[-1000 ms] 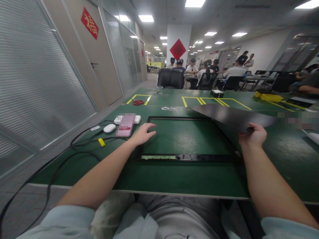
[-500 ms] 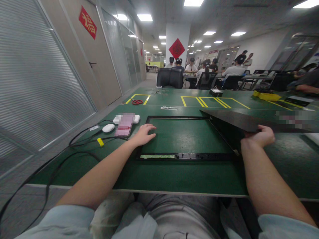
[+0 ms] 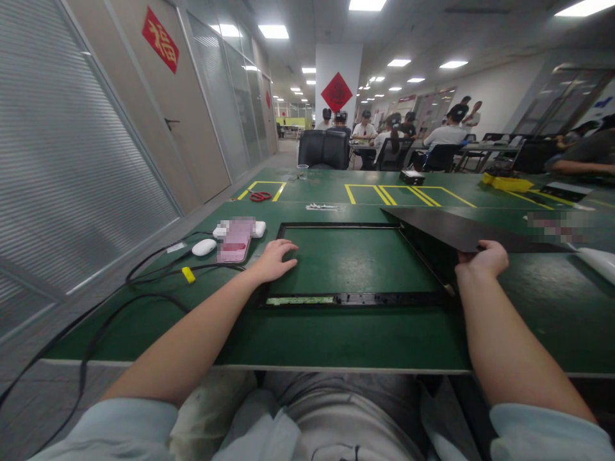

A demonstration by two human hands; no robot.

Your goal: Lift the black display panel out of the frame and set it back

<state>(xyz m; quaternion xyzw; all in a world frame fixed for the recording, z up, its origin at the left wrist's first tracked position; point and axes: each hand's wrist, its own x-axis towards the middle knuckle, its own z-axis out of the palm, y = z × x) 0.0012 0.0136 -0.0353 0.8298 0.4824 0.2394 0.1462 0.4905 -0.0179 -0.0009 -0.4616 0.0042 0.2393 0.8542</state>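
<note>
Free room within black frame [image 3: 384, 299], panel [image 3: 459, 229] at right

So the frame [image 3: 375, 299] is roughly mid-picture on the table [image 3: 346, 339], panel [image 3: 461, 229] off right, phone [image 3: 236, 246] centre-left, scissors [image 3: 260, 196] behind the phone.

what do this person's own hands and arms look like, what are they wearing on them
The left hand and right hand are ungloved, with no rings or watch visible. The forearms are bare. The left sleeve and right sleeve are plain light blue, ending well short of the wrists.
</note>
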